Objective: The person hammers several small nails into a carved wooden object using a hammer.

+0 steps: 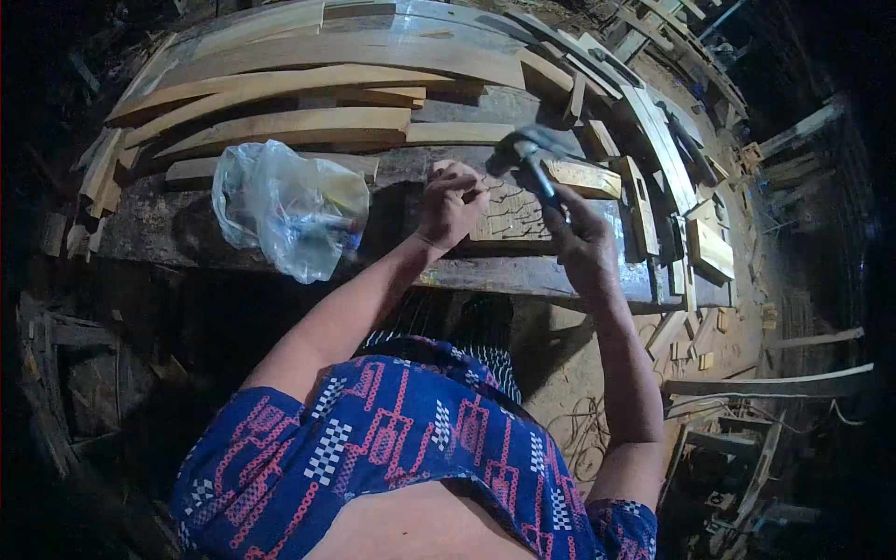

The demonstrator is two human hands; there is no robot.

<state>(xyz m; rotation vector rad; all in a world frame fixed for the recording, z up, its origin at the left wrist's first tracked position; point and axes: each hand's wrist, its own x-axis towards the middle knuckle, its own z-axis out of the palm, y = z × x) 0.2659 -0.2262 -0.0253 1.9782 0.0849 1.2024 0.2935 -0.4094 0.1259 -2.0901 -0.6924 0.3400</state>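
Note:
My right hand [588, 245] grips a claw hammer [539, 173] by its handle, with the hammer's head raised above a small wooden block [509, 231]. Several thin dark nails [511, 201] stick up from the block, many of them leaning. At the block's left edge, my left hand [451, 207] has its fingers pinched together close to the nails. Whatever is between those fingertips is too small to make out. A clear plastic bag [289, 207] lies left of my left hand, its contents blurred by the plastic.
Long curved wooden pieces [308, 82] cover the far side of the workbench [523, 273]. More cut pieces [712, 250] and dark tools [689, 140] lie along its right end. Wood scraps [684, 350] and a cable [588, 429] are on the ground at lower right.

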